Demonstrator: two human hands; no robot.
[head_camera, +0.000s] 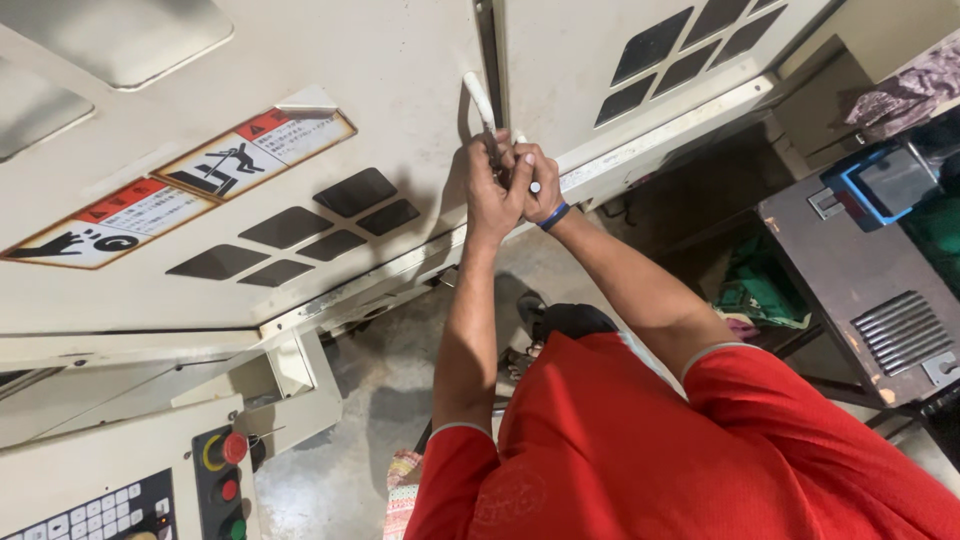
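**Both hands closed on machine door handles**

The person stands facing a cream-coloured machine enclosure, both arms raised to the seam where its two door panels meet. The left hand (490, 190) is wrapped around the lower end of a white bar handle (478, 100) mounted on the left door panel (380, 90) — its fingers are curled together around the bar. The right hand (538, 185) sits just beside it, touching the left hand, and is closed on a second white handle (535, 186) at the edge of the right door panel (560, 60); only a short tip of that handle shows past the fingers. A blue wristband (553, 216) circles the right wrist.

On the left panel, two warning labels (180, 190) with red headers and black pictograms lie above a group of dark parallelogram vents (300, 235). A similar vent group (690, 50) sits high on the right panel.

At lower left, a control panel (130, 490) carries a red round button (235, 447), smaller red and green buttons below it, and a keypad. At right stands a grey metal cabinet (860, 290) with a louvred grille, well apart from the hands. The person wears a red shirt (650, 440); the concrete floor (330, 470) shows beneath.
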